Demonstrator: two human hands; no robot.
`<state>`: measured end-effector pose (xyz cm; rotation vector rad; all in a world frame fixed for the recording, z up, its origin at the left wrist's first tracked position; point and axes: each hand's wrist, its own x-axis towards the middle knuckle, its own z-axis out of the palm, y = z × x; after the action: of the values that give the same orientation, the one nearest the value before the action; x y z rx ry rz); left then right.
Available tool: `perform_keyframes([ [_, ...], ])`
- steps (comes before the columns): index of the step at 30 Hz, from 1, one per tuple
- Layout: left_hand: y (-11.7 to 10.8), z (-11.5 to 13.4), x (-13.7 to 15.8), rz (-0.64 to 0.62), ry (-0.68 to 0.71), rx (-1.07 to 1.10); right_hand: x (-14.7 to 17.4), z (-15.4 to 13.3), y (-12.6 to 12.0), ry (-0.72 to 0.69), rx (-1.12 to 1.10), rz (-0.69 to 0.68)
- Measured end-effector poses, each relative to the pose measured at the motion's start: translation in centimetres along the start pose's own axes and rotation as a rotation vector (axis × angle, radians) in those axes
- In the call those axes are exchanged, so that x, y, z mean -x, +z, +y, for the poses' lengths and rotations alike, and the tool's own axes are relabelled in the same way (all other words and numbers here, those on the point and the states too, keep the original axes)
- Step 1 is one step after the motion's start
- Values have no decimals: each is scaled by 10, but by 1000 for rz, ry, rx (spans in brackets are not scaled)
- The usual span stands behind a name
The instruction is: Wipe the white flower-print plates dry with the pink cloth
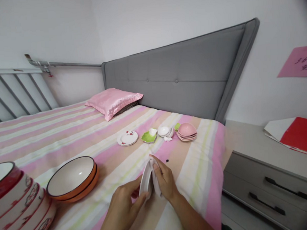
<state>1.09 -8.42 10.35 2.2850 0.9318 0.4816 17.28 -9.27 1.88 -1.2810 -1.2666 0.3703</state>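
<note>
My left hand (123, 202) is closed on the edge of a white plate (145, 182), which is tipped up on its side above the bed. Against the plate's other side, my right hand (167, 179) pinches a white cloth (156, 183). Just beyond my hands lie a flat white plate with red flowers (127, 138), a green leaf-shaped dish (149, 136), small white dishes (164, 131) and a stack of pink fruit-shaped bowls (187, 129). A small crumpled white scrap (167, 139) sits by the white dishes.
Left of my hands stand orange bowls (79, 194) and a tall stack of red-and-white bowls (21, 210). A pink pillow (113, 100) rests near the grey headboard (182, 71). At the right is a nightstand (251, 136) with a red paper item (302, 135). A tiny black piece (167, 160) lies on the striped sheet.
</note>
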Motion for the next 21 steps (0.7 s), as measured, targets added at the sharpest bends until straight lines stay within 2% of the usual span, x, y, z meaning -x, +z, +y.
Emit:
perform_keyframes([
  [3,-1,1,0,12,-5,24,-3,8,1,110,-45,-23],
  [8,-3,0,2,29,-59,50,-4,12,1,126,-60,-14],
  [15,7,-13,5,-151,-224,-240,-3,12,2,130,-53,-31],
  [21,8,-13,4,-192,-230,-278,-3,12,2,144,-40,-21],
])
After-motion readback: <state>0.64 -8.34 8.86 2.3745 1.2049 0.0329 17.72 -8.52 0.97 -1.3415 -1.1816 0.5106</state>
